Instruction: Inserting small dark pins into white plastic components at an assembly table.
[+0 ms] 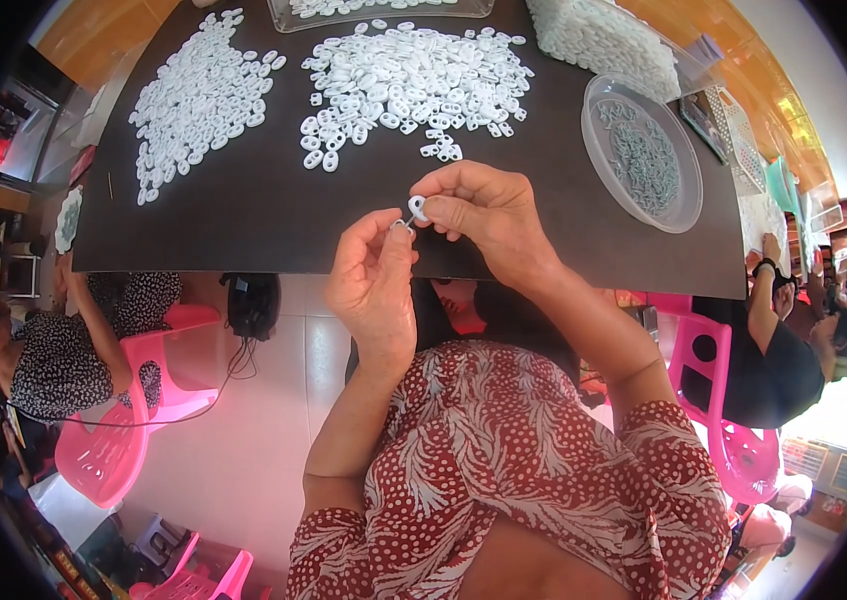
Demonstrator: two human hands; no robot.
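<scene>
My right hand (492,215) pinches a small white oval plastic piece with holes (418,206) between thumb and forefinger, just over the table's near edge. Close against it, my left hand (379,280) is closed in a pinch on a small thin metal piece (405,226), whose exact shape is partly hidden by the fingertips. The two small parts meet or nearly touch; I cannot tell whether they are joined. Beyond my hands, a big heap of like white oval pieces (419,80) lies on the dark table (244,225). A second heap (202,105) spreads to its left.
At the right, a round clear plastic tray (689,205) holds many small grey metal parts. Behind it stands a clear box full of white pieces (609,45). A phone (704,130) lies beside it. Other people sit at both sides, near pink chairs (109,450).
</scene>
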